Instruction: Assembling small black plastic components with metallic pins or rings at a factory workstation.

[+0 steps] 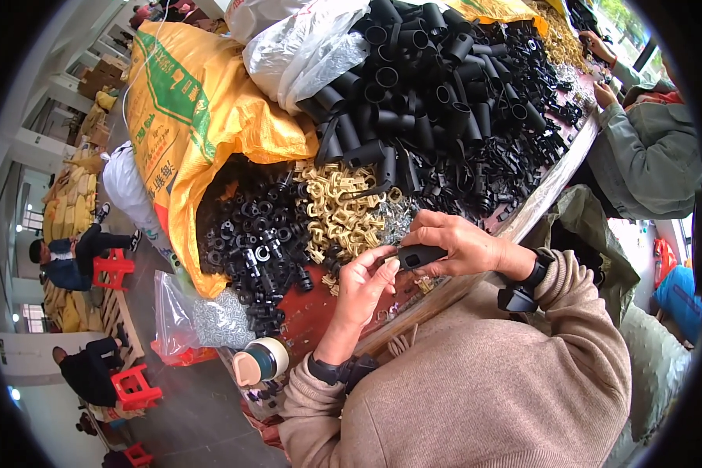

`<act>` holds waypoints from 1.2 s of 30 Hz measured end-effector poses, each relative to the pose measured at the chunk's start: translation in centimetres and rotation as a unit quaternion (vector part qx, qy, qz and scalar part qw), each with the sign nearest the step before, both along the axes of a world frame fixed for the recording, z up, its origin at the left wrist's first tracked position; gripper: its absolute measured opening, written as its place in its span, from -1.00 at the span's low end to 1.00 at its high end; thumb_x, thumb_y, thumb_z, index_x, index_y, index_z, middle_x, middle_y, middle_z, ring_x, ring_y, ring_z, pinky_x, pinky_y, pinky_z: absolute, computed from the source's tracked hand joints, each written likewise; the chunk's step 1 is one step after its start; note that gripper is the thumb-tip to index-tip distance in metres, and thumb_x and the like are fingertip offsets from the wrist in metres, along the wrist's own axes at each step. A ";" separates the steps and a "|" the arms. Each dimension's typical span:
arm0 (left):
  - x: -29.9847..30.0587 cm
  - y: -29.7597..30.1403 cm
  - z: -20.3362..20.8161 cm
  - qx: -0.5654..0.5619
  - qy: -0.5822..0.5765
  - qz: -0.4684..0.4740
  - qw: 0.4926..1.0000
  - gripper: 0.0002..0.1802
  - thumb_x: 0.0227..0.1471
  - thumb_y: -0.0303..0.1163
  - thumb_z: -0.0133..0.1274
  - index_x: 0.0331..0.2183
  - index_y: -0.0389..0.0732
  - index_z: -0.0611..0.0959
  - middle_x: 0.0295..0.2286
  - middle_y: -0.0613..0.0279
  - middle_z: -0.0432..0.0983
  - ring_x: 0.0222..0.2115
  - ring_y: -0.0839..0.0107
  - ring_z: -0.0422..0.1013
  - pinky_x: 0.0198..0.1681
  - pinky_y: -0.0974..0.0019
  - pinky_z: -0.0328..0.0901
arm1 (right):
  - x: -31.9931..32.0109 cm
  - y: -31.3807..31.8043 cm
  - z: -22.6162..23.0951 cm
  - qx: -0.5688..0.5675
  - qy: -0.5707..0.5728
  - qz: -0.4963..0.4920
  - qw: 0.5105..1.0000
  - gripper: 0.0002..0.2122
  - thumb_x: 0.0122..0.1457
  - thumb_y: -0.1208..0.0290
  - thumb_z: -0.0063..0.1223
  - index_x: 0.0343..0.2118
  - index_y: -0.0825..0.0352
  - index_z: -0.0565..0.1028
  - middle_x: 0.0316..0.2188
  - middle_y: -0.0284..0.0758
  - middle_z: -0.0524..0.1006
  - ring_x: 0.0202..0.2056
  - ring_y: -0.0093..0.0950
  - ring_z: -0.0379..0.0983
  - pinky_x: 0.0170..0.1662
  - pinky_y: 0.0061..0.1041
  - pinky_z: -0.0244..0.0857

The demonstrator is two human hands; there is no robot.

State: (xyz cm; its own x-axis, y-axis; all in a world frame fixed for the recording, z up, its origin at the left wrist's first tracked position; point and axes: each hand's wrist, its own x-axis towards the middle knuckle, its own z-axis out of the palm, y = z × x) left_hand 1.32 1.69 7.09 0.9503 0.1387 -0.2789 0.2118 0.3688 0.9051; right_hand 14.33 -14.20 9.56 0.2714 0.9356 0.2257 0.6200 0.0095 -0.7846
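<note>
Just above the near edge of the table, my right hand (462, 245) grips a short black plastic tube (421, 256). My left hand (364, 287) meets its left end, thumb and fingertips pinched around a small pale piece mostly hidden by the fingers. Beyond my hands lies a heap of beige plastic clips (335, 204), with small clear or silvery pieces (398, 218) to its right. Black ring-shaped fittings (249, 234) fill the space to the left. Larger black tubes (421, 117) are piled at the back.
A yellow woven sack (187, 101) opens onto the fittings. A bag of small metal parts (222, 320) and a lidded cup (261, 361) stand at the left corner. A wooden rail (437, 299) edges the red tabletop (312, 308). Another person (639, 148) works at the far right.
</note>
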 end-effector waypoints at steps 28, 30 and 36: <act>0.9 1.3 -0.6 0.031 0.064 -0.026 0.997 -0.48 -0.10 -0.44 0.03 -0.09 -0.42 0.27 -0.41 0.18 0.42 -0.54 0.59 0.35 -0.51 0.61 0.29 | -0.9 1.1 -3.1 -0.001 0.048 0.026 0.998 -0.45 -0.15 0.25 0.13 -0.09 0.41 0.26 -0.21 -0.13 0.30 -0.14 -0.24 0.21 -0.10 -0.40 0.12; 0.9 1.5 -0.2 -0.011 0.051 -0.047 0.998 -0.37 -0.12 -0.46 0.04 -0.03 -0.42 0.16 -0.38 0.15 0.42 -0.51 0.57 0.36 -0.50 0.60 0.30 | -0.3 1.2 -2.0 0.022 0.048 0.069 0.996 -0.41 -0.16 0.22 0.14 -0.08 0.43 0.24 -0.18 -0.11 0.28 -0.10 -0.22 0.18 -0.06 -0.38 0.09; 1.4 -0.1 0.5 -0.104 0.050 -0.034 0.993 -0.26 -0.16 -0.48 0.07 0.01 -0.39 0.05 -0.35 0.10 0.40 -0.44 0.52 0.37 -0.44 0.55 0.32 | 0.2 1.1 -1.1 0.075 0.092 0.208 0.971 -0.29 -0.20 0.12 0.15 -0.04 0.49 0.16 -0.10 -0.08 0.24 -0.02 -0.18 0.12 0.01 -0.32 0.03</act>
